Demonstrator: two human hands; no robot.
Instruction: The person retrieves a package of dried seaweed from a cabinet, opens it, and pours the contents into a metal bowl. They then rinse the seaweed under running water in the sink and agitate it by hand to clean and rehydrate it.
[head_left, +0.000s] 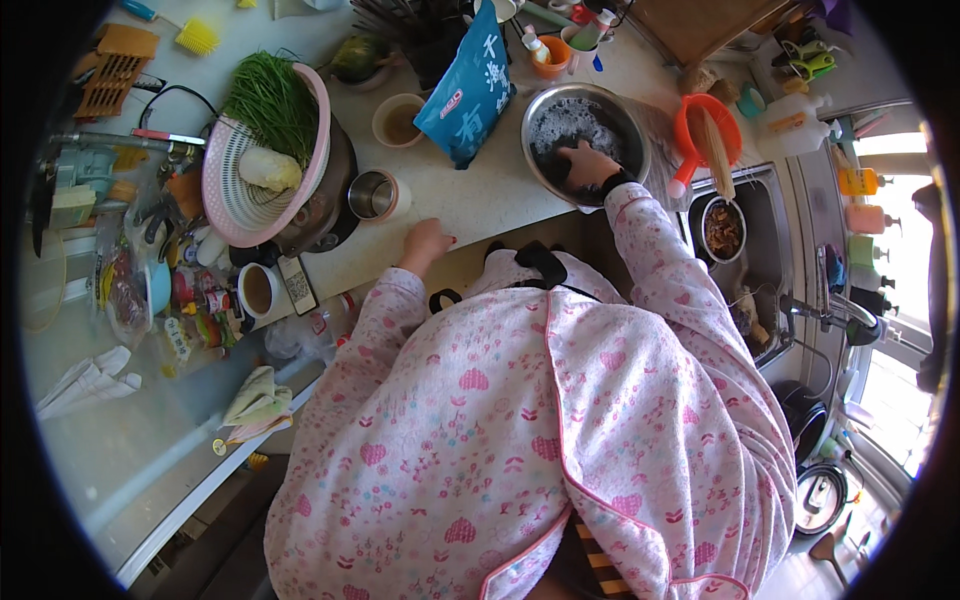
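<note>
My right hand (589, 166) reaches into a stainless steel basin (638, 146) near the counter's front edge. Dark, foamy water (571, 120) in it hides the fingertips, so whether they grip something cannot be seen. My left hand (427, 244) rests at the counter edge with its fingers folded in and nothing visible in them. A steel-lined cup (373, 196) stands just beyond it, to the left. Upright between that cup and the basin is a blue packet (465, 90) bearing writing, with a cup of brownish liquid (397, 120) at its left.
A pink colander (217, 196) holds green chives (271, 101) and a pale cabbage (270, 169). Right of the basin, a red strainer (729, 120) carries dry noodles (718, 154). The sink (776, 225) contains a bowl of brown food (724, 229). A phone (298, 285) lies by a mug (259, 291).
</note>
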